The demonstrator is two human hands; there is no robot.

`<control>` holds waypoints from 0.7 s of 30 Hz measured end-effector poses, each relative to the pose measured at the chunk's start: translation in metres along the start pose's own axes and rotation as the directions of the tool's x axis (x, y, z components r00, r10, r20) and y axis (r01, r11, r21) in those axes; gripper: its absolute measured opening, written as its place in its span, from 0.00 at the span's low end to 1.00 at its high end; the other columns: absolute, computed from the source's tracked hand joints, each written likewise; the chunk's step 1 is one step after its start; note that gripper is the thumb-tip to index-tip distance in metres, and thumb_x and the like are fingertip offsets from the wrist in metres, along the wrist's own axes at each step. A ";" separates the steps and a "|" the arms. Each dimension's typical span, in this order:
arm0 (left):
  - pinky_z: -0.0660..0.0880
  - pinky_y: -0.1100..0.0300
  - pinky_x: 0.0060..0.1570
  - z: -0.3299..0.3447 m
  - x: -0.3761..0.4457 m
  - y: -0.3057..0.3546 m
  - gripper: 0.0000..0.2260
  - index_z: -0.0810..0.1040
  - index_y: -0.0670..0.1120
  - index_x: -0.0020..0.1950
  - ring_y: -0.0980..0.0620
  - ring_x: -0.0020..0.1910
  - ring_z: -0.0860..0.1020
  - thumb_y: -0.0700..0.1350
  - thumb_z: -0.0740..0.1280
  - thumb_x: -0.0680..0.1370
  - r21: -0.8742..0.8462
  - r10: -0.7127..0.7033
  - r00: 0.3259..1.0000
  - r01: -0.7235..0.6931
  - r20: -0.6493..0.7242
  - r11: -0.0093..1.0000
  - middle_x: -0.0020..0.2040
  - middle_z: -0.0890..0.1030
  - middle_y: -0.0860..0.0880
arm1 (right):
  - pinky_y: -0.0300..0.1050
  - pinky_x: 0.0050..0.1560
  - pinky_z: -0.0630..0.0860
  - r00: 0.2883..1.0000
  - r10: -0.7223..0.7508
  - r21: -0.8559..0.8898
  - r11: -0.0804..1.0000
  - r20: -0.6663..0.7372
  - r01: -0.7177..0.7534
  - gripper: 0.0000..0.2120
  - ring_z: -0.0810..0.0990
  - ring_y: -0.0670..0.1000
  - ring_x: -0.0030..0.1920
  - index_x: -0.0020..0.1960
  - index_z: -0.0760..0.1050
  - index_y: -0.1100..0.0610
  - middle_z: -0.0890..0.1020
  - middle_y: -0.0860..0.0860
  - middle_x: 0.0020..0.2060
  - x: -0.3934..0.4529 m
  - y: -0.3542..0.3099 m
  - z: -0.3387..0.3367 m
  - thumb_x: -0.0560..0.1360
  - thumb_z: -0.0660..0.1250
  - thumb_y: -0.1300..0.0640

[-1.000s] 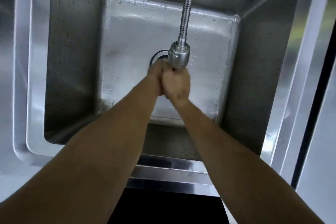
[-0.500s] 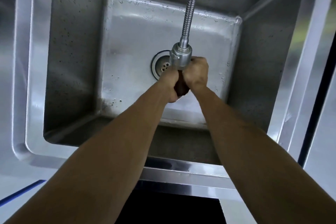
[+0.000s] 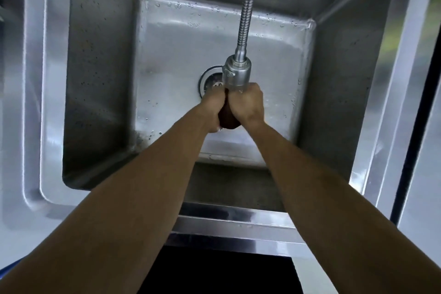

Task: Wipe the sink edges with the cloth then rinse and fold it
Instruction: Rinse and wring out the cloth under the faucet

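Observation:
A dark brown cloth (image 3: pixel 228 118) is bunched tight between both my hands, low over the steel sink (image 3: pixel 100 79). My left hand (image 3: pixel 212 108) grips its left side and my right hand (image 3: pixel 248 102) grips its right side, fists pressed together. Only a small dark wad of cloth shows between them. The hands sit right under the faucet spray head (image 3: pixel 237 74), which hangs on a flexible metal hose (image 3: pixel 248 7). I cannot tell if water is running.
The drain (image 3: pixel 210 80) lies just left of the spray head, partly hidden by my left hand. Water drops speckle the sink floor and back wall. The sink rim (image 3: pixel 226 222) runs along the front, and a steel counter (image 3: pixel 14 126) lies to the left.
Both hands shifted slightly right under the spray head and twisted, so the dark cloth now shows between them. It was hidden a second ago.

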State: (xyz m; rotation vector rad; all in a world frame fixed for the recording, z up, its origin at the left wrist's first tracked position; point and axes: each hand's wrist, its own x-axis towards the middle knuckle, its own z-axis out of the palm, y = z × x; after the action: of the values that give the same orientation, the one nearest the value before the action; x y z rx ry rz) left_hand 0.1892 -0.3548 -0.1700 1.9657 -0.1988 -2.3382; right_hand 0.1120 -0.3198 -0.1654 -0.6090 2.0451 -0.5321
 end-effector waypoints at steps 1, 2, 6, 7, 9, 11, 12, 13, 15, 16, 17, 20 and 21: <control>0.84 0.51 0.51 0.001 -0.004 -0.003 0.12 0.83 0.45 0.54 0.47 0.47 0.86 0.52 0.66 0.82 0.070 0.023 1.000 -0.023 0.001 0.997 0.48 0.87 0.45 | 0.48 0.37 0.71 0.999 0.029 -0.027 0.999 -0.012 -0.030 0.20 0.76 0.51 0.32 0.32 0.72 0.55 0.78 0.51 0.30 0.009 0.002 -0.011 0.82 0.63 0.52; 0.84 0.50 0.52 0.002 -0.007 -0.003 0.11 0.82 0.45 0.57 0.47 0.49 0.86 0.51 0.67 0.82 0.125 0.063 0.998 -0.064 0.011 0.990 0.50 0.87 0.46 | 0.48 0.38 0.69 0.998 0.054 -0.023 0.998 -0.035 -0.054 0.22 0.74 0.51 0.31 0.31 0.70 0.55 0.77 0.52 0.30 0.016 0.003 -0.020 0.83 0.61 0.52; 0.83 0.52 0.47 0.000 -0.014 0.001 0.06 0.81 0.45 0.54 0.48 0.45 0.84 0.44 0.66 0.82 0.100 0.151 0.988 -0.152 0.015 0.983 0.47 0.85 0.45 | 0.54 0.53 0.78 0.986 0.160 0.149 0.975 0.036 -0.164 0.20 0.81 0.58 0.48 0.45 0.76 0.60 0.82 0.58 0.44 -0.003 0.007 -0.004 0.86 0.54 0.49; 0.81 0.54 0.44 0.001 -0.015 0.004 0.06 0.81 0.45 0.50 0.48 0.42 0.83 0.44 0.65 0.83 0.073 0.160 0.987 -0.158 -0.023 0.985 0.43 0.84 0.46 | 0.56 0.56 0.80 0.981 0.173 0.230 0.955 0.084 -0.188 0.18 0.83 0.58 0.52 0.51 0.76 0.60 0.83 0.58 0.48 -0.018 0.006 0.008 0.86 0.53 0.50; 0.75 0.58 0.39 0.003 -0.010 0.010 0.11 0.77 0.46 0.42 0.49 0.36 0.78 0.45 0.62 0.84 -0.001 0.160 0.982 -0.161 -0.100 0.987 0.34 0.79 0.48 | 0.57 0.56 0.81 0.981 0.145 0.314 0.932 0.130 -0.180 0.18 0.84 0.56 0.53 0.54 0.77 0.54 0.84 0.55 0.50 -0.040 0.003 0.025 0.84 0.51 0.48; 0.73 0.60 0.37 0.007 -0.010 0.005 0.16 0.74 0.47 0.37 0.50 0.34 0.75 0.47 0.59 0.84 -0.046 0.149 0.982 -0.155 -0.116 0.987 0.29 0.76 0.49 | 0.54 0.48 0.82 0.989 0.130 0.280 0.949 0.066 -0.143 0.19 0.85 0.55 0.47 0.48 0.80 0.54 0.85 0.54 0.44 -0.034 0.000 0.021 0.83 0.54 0.47; 0.74 0.59 0.39 0.011 -0.012 0.000 0.16 0.75 0.47 0.37 0.49 0.35 0.76 0.49 0.59 0.84 -0.024 0.130 0.986 -0.133 -0.100 0.991 0.29 0.78 0.49 | 0.52 0.44 0.81 0.991 0.132 0.211 0.969 0.005 -0.130 0.18 0.84 0.56 0.44 0.43 0.80 0.55 0.85 0.55 0.40 -0.023 0.001 0.015 0.82 0.57 0.48; 0.76 0.57 0.41 0.012 -0.009 -0.008 0.16 0.78 0.46 0.40 0.49 0.37 0.79 0.52 0.60 0.83 0.018 0.094 0.992 -0.093 -0.080 0.996 0.33 0.81 0.48 | 0.49 0.41 0.78 0.990 0.133 0.142 0.982 -0.045 -0.126 0.18 0.83 0.56 0.41 0.39 0.79 0.55 0.84 0.54 0.37 -0.011 0.004 0.007 0.81 0.60 0.49; 0.79 0.55 0.45 0.014 -0.010 -0.019 0.14 0.82 0.46 0.49 0.48 0.43 0.84 0.54 0.62 0.81 0.203 0.076 0.991 -0.052 -0.109 0.978 0.42 0.86 0.47 | 0.46 0.38 0.73 0.991 0.115 0.054 0.992 -0.070 -0.111 0.19 0.80 0.54 0.36 0.34 0.76 0.56 0.81 0.53 0.33 0.011 0.009 -0.006 0.80 0.63 0.49; 0.80 0.55 0.47 0.012 -0.009 -0.019 0.14 0.82 0.47 0.51 0.48 0.45 0.85 0.54 0.63 0.81 0.256 0.090 0.987 -0.054 -0.134 0.965 0.45 0.87 0.47 | 0.46 0.36 0.72 0.993 0.102 0.020 0.995 -0.054 -0.101 0.19 0.79 0.54 0.35 0.33 0.76 0.57 0.81 0.54 0.32 0.016 0.010 -0.008 0.80 0.63 0.49; 0.81 0.56 0.46 0.009 -0.009 -0.017 0.13 0.82 0.47 0.52 0.48 0.45 0.85 0.54 0.63 0.80 0.282 0.105 0.984 -0.061 -0.143 0.957 0.46 0.87 0.47 | 0.46 0.36 0.72 0.995 0.093 0.000 0.996 -0.041 -0.093 0.19 0.78 0.54 0.35 0.33 0.75 0.58 0.80 0.54 0.32 0.019 0.010 -0.008 0.80 0.64 0.50; 0.77 0.58 0.39 0.003 -0.014 -0.007 0.11 0.80 0.49 0.51 0.50 0.42 0.81 0.55 0.64 0.81 0.304 0.129 0.984 -0.085 -0.126 0.949 0.44 0.84 0.49 | 0.44 0.36 0.70 0.993 0.114 0.044 0.993 -0.020 -0.113 0.20 0.74 0.55 0.35 0.33 0.72 0.59 0.77 0.53 0.31 0.023 0.010 -0.009 0.80 0.63 0.50; 0.79 0.57 0.40 0.001 -0.016 -0.005 0.11 0.80 0.49 0.53 0.50 0.44 0.82 0.55 0.65 0.81 0.267 0.135 0.986 -0.104 -0.100 0.958 0.47 0.85 0.49 | 0.45 0.38 0.71 0.992 0.129 0.100 0.987 -0.015 -0.127 0.22 0.73 0.55 0.36 0.33 0.72 0.59 0.76 0.53 0.31 0.022 0.009 -0.010 0.81 0.62 0.47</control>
State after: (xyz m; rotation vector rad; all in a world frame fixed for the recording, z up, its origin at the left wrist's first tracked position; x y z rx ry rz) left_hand 0.1909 -0.3479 -0.1546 2.1289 -0.6291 -2.2073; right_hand 0.0909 -0.3245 -0.1797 -0.4119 2.0486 -0.5617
